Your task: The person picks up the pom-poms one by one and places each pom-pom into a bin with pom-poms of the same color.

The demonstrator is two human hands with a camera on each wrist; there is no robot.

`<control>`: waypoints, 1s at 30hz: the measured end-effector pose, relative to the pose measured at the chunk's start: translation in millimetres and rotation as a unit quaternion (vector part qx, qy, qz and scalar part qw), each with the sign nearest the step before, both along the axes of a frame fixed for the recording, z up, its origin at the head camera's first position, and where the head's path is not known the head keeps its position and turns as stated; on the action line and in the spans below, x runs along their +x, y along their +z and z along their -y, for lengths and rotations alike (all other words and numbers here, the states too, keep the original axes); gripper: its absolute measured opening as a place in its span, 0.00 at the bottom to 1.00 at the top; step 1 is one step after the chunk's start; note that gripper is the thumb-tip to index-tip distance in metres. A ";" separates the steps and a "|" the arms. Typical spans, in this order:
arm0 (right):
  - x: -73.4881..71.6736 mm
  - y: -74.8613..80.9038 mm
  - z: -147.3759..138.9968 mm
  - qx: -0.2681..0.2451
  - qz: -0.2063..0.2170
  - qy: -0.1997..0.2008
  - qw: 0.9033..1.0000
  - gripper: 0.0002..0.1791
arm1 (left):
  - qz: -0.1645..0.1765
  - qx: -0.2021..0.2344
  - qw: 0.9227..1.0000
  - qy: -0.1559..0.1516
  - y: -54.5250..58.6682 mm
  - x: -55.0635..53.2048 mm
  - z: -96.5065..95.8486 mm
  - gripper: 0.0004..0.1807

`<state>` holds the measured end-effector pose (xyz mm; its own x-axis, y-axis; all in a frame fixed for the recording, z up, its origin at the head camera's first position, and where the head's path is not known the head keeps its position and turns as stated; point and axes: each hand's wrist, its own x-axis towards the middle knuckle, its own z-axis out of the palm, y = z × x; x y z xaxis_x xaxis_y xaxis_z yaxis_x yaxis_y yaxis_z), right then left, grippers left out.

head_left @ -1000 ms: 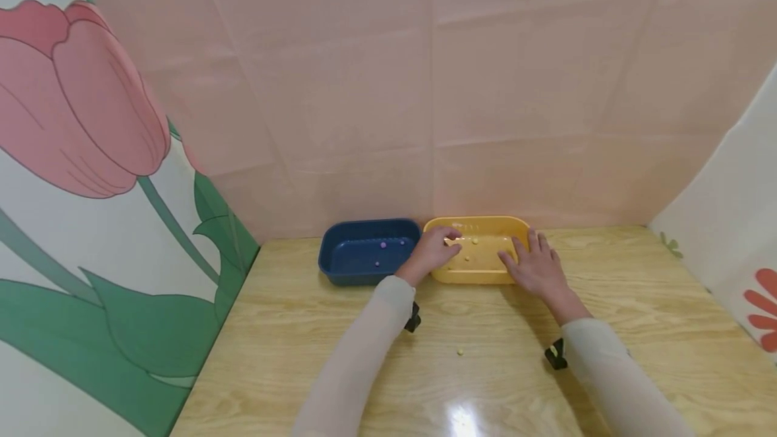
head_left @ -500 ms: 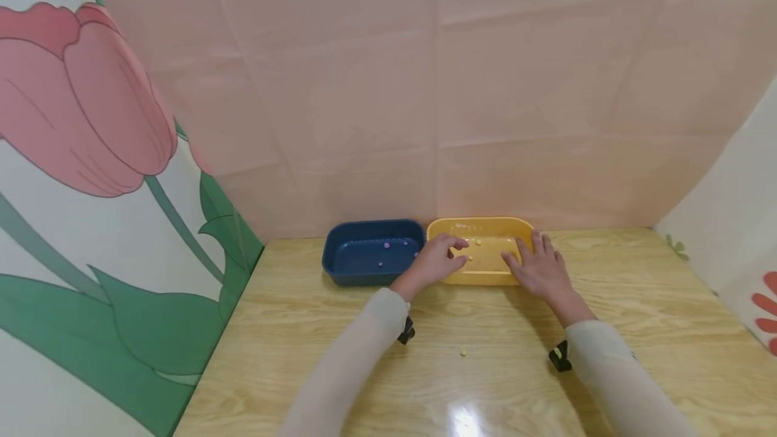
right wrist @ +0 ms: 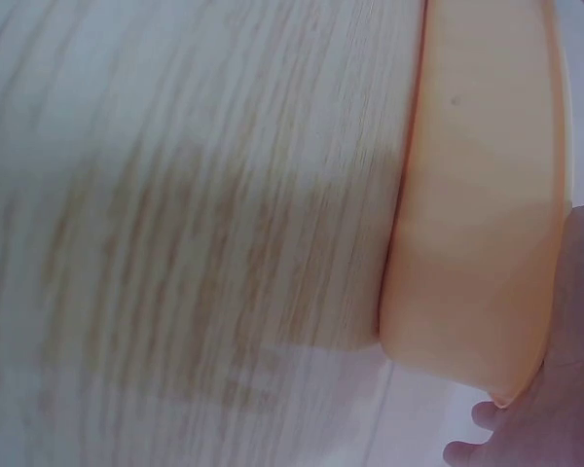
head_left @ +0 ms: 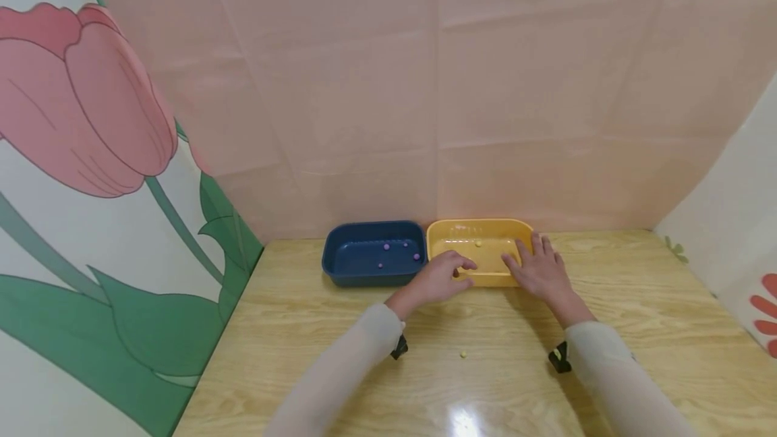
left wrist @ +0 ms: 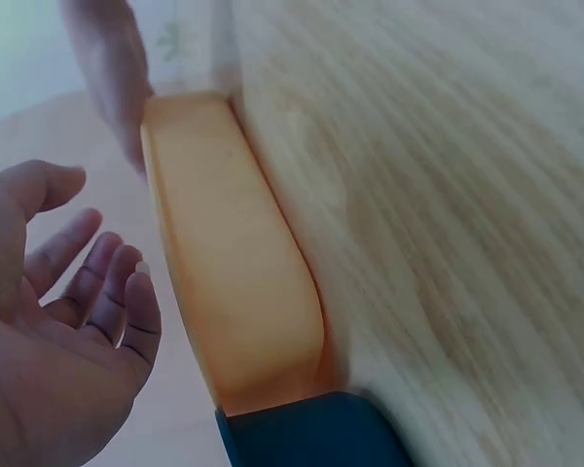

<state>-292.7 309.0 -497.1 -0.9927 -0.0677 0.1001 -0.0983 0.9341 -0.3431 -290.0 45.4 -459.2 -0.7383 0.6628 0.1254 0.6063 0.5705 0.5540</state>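
My left hand (head_left: 438, 278) hangs over the near left part of the yellow basket (head_left: 500, 228). Its thumb and fingers are apart and loosely bent; in the left wrist view the palm (left wrist: 54, 370) is bare, and a tiny pale spot shows at one fingertip. My right hand (head_left: 539, 274) lies at the basket's right end, fingers spread over the rim and thumb toward the inside. One small yellow bead (head_left: 478, 244) shows in the basket. Another yellow bead (head_left: 463, 354) lies on the table in front of it.
Left of the yellow basket, close against it, stands a dark blue basket (head_left: 355, 256) holding several purple beads (head_left: 386, 247). Both sit at the back of the wooden table (head_left: 273, 329), by a pink cloth backdrop (head_left: 352, 120). A tulip-print panel (head_left: 115, 120) borders the left side.
My left hand has drawn back toward me, from above the basket's inside to its near rim. It now covers a yellow bead seen earlier. My right hand has stayed at the basket's right end.
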 end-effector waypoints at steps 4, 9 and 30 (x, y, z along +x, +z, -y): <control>0.3 -1.0 0.4 0.000 -0.001 -0.001 1.000 0.45 | 0.008 0.007 1.000 -0.005 -2.2 6.9 4.0 0.18; 0.3 -1.9 0.2 -0.002 0.000 -0.001 1.000 0.45 | 0.005 0.005 1.000 -0.016 -5.5 13.8 10.4 0.18; -0.6 -2.6 -1.9 -0.008 0.006 0.002 1.000 0.46 | 0.021 -0.053 0.996 -0.072 -25.4 39.0 21.7 0.19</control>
